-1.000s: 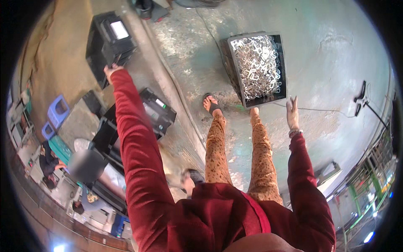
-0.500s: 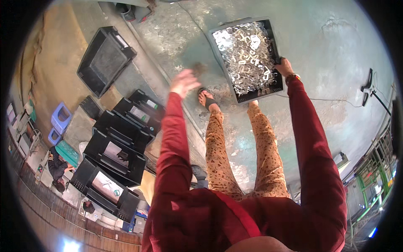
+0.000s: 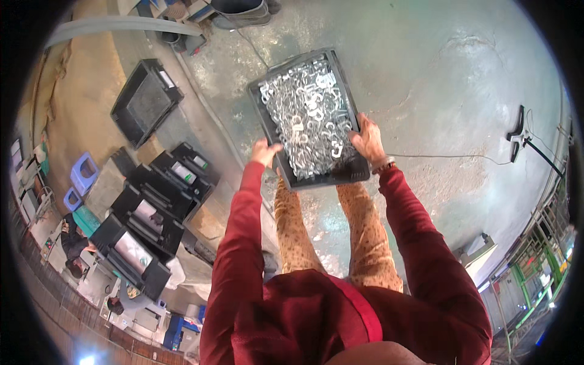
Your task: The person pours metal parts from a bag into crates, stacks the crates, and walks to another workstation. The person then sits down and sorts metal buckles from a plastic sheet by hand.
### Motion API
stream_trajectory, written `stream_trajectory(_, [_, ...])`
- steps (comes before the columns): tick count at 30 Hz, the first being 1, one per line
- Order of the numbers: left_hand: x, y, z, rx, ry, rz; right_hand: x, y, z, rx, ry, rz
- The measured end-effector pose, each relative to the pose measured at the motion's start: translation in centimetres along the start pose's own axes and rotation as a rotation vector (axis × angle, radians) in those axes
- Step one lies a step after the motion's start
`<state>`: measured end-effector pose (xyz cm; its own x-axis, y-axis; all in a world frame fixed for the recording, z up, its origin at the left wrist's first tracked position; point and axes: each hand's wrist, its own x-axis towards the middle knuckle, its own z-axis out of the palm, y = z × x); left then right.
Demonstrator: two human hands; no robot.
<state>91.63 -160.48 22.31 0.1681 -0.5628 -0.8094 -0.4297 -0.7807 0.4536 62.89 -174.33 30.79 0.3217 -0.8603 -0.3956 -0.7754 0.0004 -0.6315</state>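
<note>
A black plastic crate (image 3: 263, 103) is held out in front of my legs, slightly tilted to the left. Inside lies a heap of shiny metal hook-like pieces (image 3: 304, 112), some of them curved like links. My left hand (image 3: 266, 152) grips the crate's left side near its lower corner, thumb over the rim. On the right side, my right hand (image 3: 368, 140) clasps the rim, its thumb reaching inside and a band around the wrist. The fingers under the rims are hidden.
An empty black crate (image 3: 143, 103) lies at the left. Below it stand several stacked black crates (image 3: 152, 213) and a blue stool (image 3: 84, 173). People (image 3: 73, 243) sit at the far lower left. A thin cable (image 3: 444, 156) crosses the floor towards a black stand (image 3: 517, 134) on the right.
My left hand has come from the air onto the crate's left side. The crate has moved left and nearer to me, with my right hand still on it.
</note>
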Motion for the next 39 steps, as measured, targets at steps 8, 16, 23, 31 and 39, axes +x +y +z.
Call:
stream_trajectory(8, [-34.3, 4.7, 1.4, -0.109, 0.353, -0.036, -17.0, -10.6, -10.1, 0.196, -0.233, -0.134])
stream_trajectory(16, [-53.0, 0.1, 9.7, -0.815, 0.807, -0.458, -24.1, -20.5, -10.1, -0.189, -0.768, -0.362])
stream_trajectory(23, [-59.4, 0.7, 14.8, -1.373, 1.229, -0.347, -29.1, -25.2, -6.7, -0.397, -0.898, -0.625])
stream_trajectory(31, [-60.1, -0.7, 16.2, -0.801, 1.391, -0.411, -29.0, -24.3, -4.3, -0.438, -0.829, -0.855])
stream_trajectory(39, [-55.5, -1.7, 25.2, -1.292, 1.65, -0.489, -32.4, -28.1, -1.8, -0.588, -0.744, -1.479])
